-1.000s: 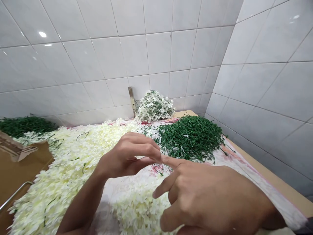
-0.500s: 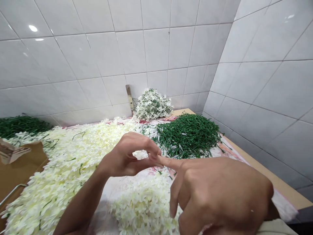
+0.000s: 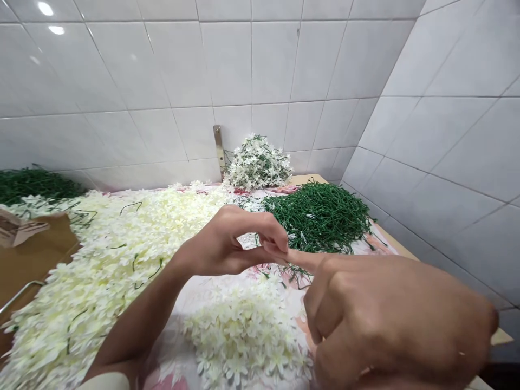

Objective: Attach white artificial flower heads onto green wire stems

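My left hand (image 3: 231,244) is raised above the table with its thumb and fingertips pinched together. My right hand (image 3: 390,319) is close to the camera, its fingers curled and its forefinger stretched out to meet the left fingertips. What the pinch holds is hidden or too small to name. Below the hands lies a small heap of cream plastic flowers (image 3: 244,336) on a flowered cloth (image 3: 195,298). A pile of green plastic stems (image 3: 320,216) lies just behind the fingertips.
A wide spread of cream flowers (image 3: 114,249) covers the left of the table. A bunch of white flowers on stems (image 3: 258,168) leans at the tiled wall. More green stems (image 3: 32,184) lie far left, by a cardboard box (image 3: 28,254). The table's edge (image 3: 390,244) runs along the right wall.
Both hands have risen slightly and shifted right, and the pinch has tightened. My right hand's lower fingers have curled in. The camera has tilted, showing more of the near flower heap.
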Available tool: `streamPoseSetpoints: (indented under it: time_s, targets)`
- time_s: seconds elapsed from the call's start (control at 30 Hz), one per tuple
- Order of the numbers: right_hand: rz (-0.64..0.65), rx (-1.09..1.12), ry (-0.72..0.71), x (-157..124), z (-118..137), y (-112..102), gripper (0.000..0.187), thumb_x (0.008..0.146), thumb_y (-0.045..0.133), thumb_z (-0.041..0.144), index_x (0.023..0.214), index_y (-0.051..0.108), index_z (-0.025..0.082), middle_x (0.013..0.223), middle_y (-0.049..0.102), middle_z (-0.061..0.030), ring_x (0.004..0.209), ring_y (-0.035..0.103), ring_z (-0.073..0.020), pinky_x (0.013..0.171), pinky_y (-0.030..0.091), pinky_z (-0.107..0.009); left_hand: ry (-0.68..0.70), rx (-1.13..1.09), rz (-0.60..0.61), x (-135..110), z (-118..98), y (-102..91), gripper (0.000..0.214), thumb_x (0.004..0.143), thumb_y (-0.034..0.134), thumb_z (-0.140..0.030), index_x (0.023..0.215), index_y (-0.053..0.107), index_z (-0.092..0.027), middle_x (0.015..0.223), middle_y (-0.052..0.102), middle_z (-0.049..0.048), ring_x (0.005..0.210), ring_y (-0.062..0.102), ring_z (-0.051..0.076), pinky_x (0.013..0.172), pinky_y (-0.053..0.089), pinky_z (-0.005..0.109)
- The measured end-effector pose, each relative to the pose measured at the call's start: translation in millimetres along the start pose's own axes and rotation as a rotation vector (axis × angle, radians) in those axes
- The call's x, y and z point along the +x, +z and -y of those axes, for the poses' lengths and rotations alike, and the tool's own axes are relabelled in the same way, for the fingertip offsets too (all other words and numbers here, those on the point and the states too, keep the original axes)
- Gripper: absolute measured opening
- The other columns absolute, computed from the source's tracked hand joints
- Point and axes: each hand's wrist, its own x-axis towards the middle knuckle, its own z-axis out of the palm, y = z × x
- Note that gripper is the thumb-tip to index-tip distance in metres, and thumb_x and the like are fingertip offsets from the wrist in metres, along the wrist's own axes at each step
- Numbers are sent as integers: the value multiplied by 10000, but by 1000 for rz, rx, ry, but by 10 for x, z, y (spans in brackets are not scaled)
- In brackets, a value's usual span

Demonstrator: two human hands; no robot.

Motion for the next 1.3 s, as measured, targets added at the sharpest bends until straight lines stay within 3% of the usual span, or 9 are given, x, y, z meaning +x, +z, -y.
streamPoseSetpoints:
  time_s: [0.07, 0.23, 0.33, 0.5, 0.6, 0.93, 1.03, 1.13, 1.3]
  targets:
    - [9, 17, 1, -3, -12, -6, 494, 931, 375, 560, 675, 605, 205, 524, 628, -15, 532, 602, -155, 879, 368, -322, -10, -5, -52, 2, 4, 5, 151, 774, 715, -121, 853, 592, -156, 741, 681, 21, 651, 662, 104, 610, 543, 177]
    - [2, 59, 17, 7, -41, -37, 485, 915, 420, 571, 651, 592, 202, 523, 625, -6, 541, 612, -148, 951, 332, -334, -44, 2, 22, 8, 18, 4, 119, 790, 699, -116, 842, 597, -146, 742, 674, 16, 646, 647, 86, 631, 541, 166]
    - [8, 83, 36, 19, -46, -63, 491, 897, 433, 603, 673, 608, 203, 527, 631, -1, 565, 627, -152, 995, 302, -350, -49, -38, -51, 4, 36, -4, 162, 775, 715, -115, 845, 572, -148, 732, 656, 9, 632, 643, 85, 601, 539, 165]
    - [-22, 99, 96, 38, -50, -87, 510, 877, 441, 630, 745, 656, 187, 585, 678, -24, 591, 644, -155, 1033, 273, -376, -83, -80, 18, -14, 65, -14, 141, 787, 695, -86, 868, 594, -140, 761, 672, 18, 655, 675, 93, 612, 554, 160]
    - [-22, 115, 91, 32, -57, -91, 521, 861, 451, 647, 778, 673, 183, 594, 684, -20, 610, 660, -158, 1051, 261, -383, -90, -161, -67, -19, 83, -3, 134, 809, 674, -106, 871, 562, -148, 771, 669, 20, 617, 680, 100, 569, 562, 165]
    - [-42, 106, 135, 38, -44, -124, 471, 900, 467, 570, 807, 695, 168, 583, 689, -29, 589, 658, -150, 1038, 278, -382, -158, -163, -7, -1, 79, -3, 98, 853, 639, -157, 926, 576, -137, 764, 686, 35, 614, 690, 105, 574, 571, 167]
    - [-57, 101, 141, 66, -46, -145, 474, 910, 457, 563, 786, 687, 167, 570, 680, -21, 578, 650, -144, 1068, 238, -400, -171, -132, 23, -17, 81, -21, 59, 858, 631, -147, 890, 584, -134, 756, 684, 36, 611, 689, 105, 573, 572, 166]
    - [-55, 95, 133, 81, -52, -160, 461, 912, 462, 554, 754, 675, 177, 569, 672, 0, 580, 647, -135, 1109, 170, -418, -189, -183, -55, -29, 98, -35, 110, 852, 644, -160, 882, 540, -143, 753, 671, 24, 622, 693, 108, 551, 570, 160]
    - [-80, 98, 160, 76, -53, -157, 478, 900, 460, 580, 794, 683, 171, 578, 682, -16, 593, 657, -151, 1115, 169, -440, -165, -148, 8, -25, 118, -37, 98, 840, 648, -119, 877, 558, -134, 759, 673, 31, 637, 698, 109, 580, 573, 160]
